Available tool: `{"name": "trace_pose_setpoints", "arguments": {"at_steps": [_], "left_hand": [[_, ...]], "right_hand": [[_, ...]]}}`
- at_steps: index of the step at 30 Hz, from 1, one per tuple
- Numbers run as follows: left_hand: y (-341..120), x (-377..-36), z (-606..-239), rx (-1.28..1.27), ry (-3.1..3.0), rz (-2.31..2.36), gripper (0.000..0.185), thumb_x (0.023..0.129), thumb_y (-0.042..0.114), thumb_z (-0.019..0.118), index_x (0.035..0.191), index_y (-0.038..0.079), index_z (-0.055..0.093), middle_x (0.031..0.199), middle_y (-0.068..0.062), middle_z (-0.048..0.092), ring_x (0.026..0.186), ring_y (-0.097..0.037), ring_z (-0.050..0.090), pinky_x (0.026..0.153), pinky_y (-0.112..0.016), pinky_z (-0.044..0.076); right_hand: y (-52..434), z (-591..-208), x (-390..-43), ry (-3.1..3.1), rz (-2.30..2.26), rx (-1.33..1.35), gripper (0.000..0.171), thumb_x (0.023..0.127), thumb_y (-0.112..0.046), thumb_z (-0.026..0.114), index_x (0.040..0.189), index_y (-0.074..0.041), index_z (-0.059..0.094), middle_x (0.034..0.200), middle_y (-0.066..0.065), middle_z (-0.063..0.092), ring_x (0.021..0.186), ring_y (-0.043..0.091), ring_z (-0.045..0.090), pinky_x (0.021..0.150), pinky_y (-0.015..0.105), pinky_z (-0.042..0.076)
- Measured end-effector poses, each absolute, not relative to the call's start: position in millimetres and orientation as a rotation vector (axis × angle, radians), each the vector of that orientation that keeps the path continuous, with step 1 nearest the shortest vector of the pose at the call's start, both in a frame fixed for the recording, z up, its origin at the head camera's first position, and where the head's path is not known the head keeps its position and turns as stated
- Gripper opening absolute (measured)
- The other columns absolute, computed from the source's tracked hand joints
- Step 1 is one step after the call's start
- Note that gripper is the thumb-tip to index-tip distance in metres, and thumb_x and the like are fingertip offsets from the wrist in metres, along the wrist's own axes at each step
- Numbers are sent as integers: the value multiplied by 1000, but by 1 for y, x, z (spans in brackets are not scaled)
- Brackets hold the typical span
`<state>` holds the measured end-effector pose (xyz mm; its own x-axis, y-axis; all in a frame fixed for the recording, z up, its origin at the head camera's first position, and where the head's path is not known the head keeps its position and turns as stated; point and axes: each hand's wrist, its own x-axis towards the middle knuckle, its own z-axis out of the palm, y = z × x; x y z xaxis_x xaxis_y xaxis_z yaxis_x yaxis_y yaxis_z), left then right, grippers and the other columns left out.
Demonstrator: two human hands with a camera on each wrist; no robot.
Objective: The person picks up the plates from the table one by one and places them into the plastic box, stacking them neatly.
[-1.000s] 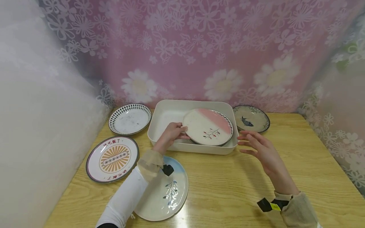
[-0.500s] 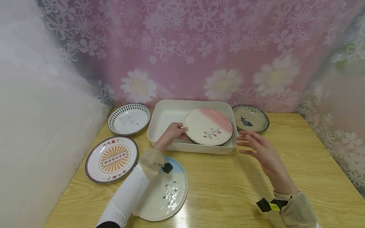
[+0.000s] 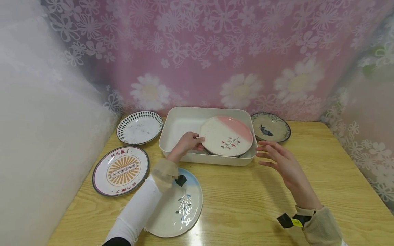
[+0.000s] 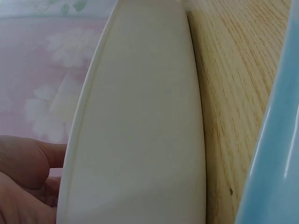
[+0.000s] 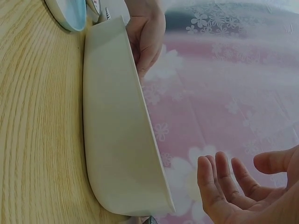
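Note:
In the head view, a cream plate with a pink section and a red-leaf sprig [image 3: 226, 136] lies over other plates inside the off-white basin [image 3: 172, 130]. My left hand [image 3: 188, 141] reaches over the basin's front rim and pinches the plate's left edge, thumb on top. In the left wrist view the basin wall hides the plate and part of my left hand [image 4: 23, 182]. My right hand [image 3: 278, 157] hovers by the basin's right front corner, fingers spread and holding nothing. The right wrist view shows the same hand [image 5: 247, 186] beside the basin wall [image 5: 117, 121].
A cream plate with a blue edge [image 3: 184, 218] lies in front, partly under my left forearm. At left are a white plate with an orange sunburst [image 3: 101, 172] and a black-patterned dish [image 3: 140, 128]. A fish-patterned dish [image 3: 277, 128] sits right of the basin on the wooden table [image 3: 323, 171].
The pink and cream plate has slid slightly right in the basin, covering the zigzag rim beneath it. My left hand has shifted a little right with it; my right hand has stayed put.

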<state>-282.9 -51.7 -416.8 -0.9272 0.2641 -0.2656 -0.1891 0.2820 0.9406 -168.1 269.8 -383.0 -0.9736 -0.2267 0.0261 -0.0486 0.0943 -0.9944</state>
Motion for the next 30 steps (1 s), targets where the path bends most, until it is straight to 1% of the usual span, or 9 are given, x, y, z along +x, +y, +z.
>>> {"name": "trace_pose_setpoints", "arguments": {"at_steps": [2,4,7,9,11,14,19,26,30], "left_hand": [[-53,-283,-417,69,2182,1679,26,107,13,53,108,-11,63,74,-6,63,60,-9,64,68,-25,62],[-55,-283,-416,79,2193,1664,31,108,15,49,115,-12,61,79,-8,64,63,-10,65,68,-25,62],[-58,-284,-417,84,2213,1652,38,108,16,48,135,-11,53,91,-16,68,69,-14,68,69,-26,62],[-60,-284,-416,75,2239,1644,45,107,16,49,146,-7,45,105,-21,68,77,-18,71,72,-28,63],[-61,-283,-415,57,2278,1637,50,106,18,51,150,-4,41,119,-23,66,86,-24,72,74,-30,63],[-62,-281,-414,35,2352,1627,48,105,20,54,149,1,46,131,-21,61,98,-29,71,78,-32,63],[-63,-280,-410,48,2430,1680,42,105,19,55,144,4,54,128,-18,62,97,-30,70,83,-40,62],[-61,-272,-403,163,2515,1734,34,105,17,54,136,4,62,118,-17,66,93,-36,71,75,-36,63],[-60,-267,-400,253,2519,1780,29,106,15,54,129,3,66,113,-20,68,91,-41,71,76,-41,63]], "right_hand": [[270,-383,-168,2220,-2012,-279,37,109,-34,45,137,-12,55,117,-10,68,107,10,66,85,25,59],[270,-382,-168,2225,-2010,-272,37,109,-34,45,137,-12,54,117,-10,68,107,10,66,85,25,59],[271,-381,-167,2238,-1997,-264,39,109,-35,45,138,-11,53,117,-12,67,107,9,66,85,25,59],[271,-380,-167,2242,-1994,-256,40,109,-35,45,139,-11,52,118,-12,67,107,8,66,85,25,59],[273,-380,-167,2239,-2000,-249,41,109,-36,45,140,-10,52,118,-11,68,107,8,66,85,25,59],[274,-380,-167,2219,-2028,-246,38,109,-35,46,138,-12,54,119,-9,68,107,8,67,85,25,59],[278,-379,-169,2183,-2075,-275,31,109,-31,46,135,-17,56,119,-8,69,105,8,67,84,26,60],[285,-376,-173,2171,-2144,-303,29,109,-29,47,133,-18,57,115,-7,70,101,8,69,82,25,60],[290,-375,-176,2173,-2192,-307,28,109,-27,48,132,-16,59,112,-6,72,97,9,71,80,25,61]]}}
